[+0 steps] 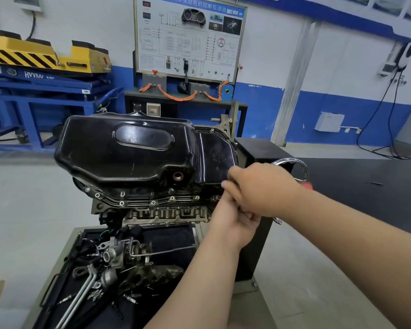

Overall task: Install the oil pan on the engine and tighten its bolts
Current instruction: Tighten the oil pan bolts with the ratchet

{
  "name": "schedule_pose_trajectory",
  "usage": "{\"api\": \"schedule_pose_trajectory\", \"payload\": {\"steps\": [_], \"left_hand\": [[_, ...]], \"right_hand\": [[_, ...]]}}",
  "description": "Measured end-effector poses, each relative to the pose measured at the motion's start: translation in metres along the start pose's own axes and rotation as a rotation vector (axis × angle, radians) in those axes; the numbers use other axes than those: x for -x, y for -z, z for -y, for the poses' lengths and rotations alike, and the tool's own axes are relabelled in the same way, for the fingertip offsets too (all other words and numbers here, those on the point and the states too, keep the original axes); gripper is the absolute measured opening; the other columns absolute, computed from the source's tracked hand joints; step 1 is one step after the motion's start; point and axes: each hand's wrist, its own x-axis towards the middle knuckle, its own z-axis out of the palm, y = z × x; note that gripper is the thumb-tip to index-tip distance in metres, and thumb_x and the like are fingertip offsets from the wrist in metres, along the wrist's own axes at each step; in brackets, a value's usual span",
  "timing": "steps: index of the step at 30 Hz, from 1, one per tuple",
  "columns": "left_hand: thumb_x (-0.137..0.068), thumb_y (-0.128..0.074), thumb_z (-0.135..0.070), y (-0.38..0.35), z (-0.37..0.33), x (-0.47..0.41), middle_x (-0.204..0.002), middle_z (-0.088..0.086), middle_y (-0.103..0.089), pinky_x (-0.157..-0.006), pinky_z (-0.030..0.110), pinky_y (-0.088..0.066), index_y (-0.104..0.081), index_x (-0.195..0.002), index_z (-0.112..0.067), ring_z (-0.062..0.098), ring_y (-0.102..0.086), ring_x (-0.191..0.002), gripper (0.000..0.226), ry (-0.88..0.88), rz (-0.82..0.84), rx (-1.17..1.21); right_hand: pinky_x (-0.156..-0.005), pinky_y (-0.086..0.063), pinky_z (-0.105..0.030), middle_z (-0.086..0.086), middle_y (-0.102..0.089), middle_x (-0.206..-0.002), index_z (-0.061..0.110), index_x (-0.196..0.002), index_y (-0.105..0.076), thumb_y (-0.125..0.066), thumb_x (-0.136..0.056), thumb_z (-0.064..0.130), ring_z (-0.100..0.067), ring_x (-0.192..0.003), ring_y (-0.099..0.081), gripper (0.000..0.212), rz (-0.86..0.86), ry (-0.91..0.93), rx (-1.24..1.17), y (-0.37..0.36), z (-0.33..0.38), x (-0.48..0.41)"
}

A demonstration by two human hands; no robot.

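A black oil pan (128, 153) sits on top of the upturned engine (166, 216) on its stand. Several bolts (153, 202) stand in the pan's front flange. At the flange's right front corner my two hands meet. My left hand (230, 222) comes up from below with its fingers curled at that corner. My right hand (259, 188) lies over it, fingers curled around something small that I cannot make out. A bolt (214, 198) sticks out just left of my fingers.
A black tray (176, 236) below the engine holds loose engine parts, pipes and a manifold (150, 274). A chrome wheel (297, 169) on the black stand box (263, 150) sits behind my right hand. A training board and a blue-and-yellow lift stand at the back.
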Motion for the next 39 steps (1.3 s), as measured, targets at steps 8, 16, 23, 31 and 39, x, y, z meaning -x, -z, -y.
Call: {"api": "schedule_pose_trajectory", "payload": {"steps": [8, 16, 23, 31, 39], "left_hand": [[-0.099, -0.045, -0.035, 0.004, 0.002, 0.005, -0.111, 0.006, -0.067, -0.076, 0.031, -0.048, -0.064, -0.113, -0.011, 0.020, -0.062, -0.094, 0.034, -0.002, 0.034, 0.059], [-0.097, -0.051, -0.032, 0.000, 0.005, 0.002, -0.069, -0.001, -0.044, -0.064, 0.023, -0.037, -0.058, -0.075, -0.015, 0.011, -0.042, -0.060, 0.029, 0.037, -0.005, 0.091], [-0.097, -0.051, -0.036, 0.002, 0.003, 0.004, -0.058, -0.005, -0.044, -0.063, 0.023, -0.038, -0.055, -0.068, -0.018, 0.007, -0.036, -0.050, 0.035, 0.037, -0.008, 0.046], [-0.099, -0.047, -0.029, 0.000, 0.013, -0.002, -0.046, 0.000, -0.042, -0.072, 0.036, -0.035, -0.053, -0.069, -0.011, 0.013, -0.041, -0.035, 0.036, 0.029, 0.045, 0.156], [-0.094, -0.056, -0.033, -0.002, 0.006, 0.000, -0.046, -0.008, -0.032, -0.060, 0.022, -0.038, -0.052, -0.057, -0.018, 0.006, -0.032, -0.039, 0.040, 0.064, -0.020, 0.151]], "right_hand": [[-0.054, -0.043, -0.029, -0.002, -0.062, -0.078, 0.018, -0.090, -0.048, -0.030, -0.097, 0.041, -0.020, -0.065, -0.058, 0.031, 0.026, -0.311, -0.258, -0.010, 0.008, -0.001], [-0.064, -0.051, -0.035, -0.012, -0.067, -0.083, 0.005, -0.093, -0.061, -0.037, -0.098, 0.034, -0.023, -0.067, -0.059, 0.038, 0.226, -0.536, -0.567, 0.004, 0.011, -0.004], [-0.045, -0.031, -0.028, 0.007, -0.046, -0.065, 0.022, -0.084, -0.036, -0.030, -0.097, 0.037, -0.017, -0.056, -0.051, 0.020, 0.185, 0.260, 0.381, 0.008, -0.014, -0.008], [-0.047, -0.052, -0.028, -0.007, -0.057, -0.043, 0.001, -0.069, -0.062, -0.043, -0.097, 0.035, -0.020, -0.035, -0.054, 0.048, 0.387, -0.756, -0.887, 0.017, 0.005, -0.004], [-0.045, -0.029, -0.026, 0.002, -0.052, -0.065, 0.017, -0.079, -0.039, -0.034, -0.099, 0.034, -0.012, -0.051, -0.045, 0.027, 0.252, -0.217, -0.025, 0.022, 0.003, -0.008]]}}
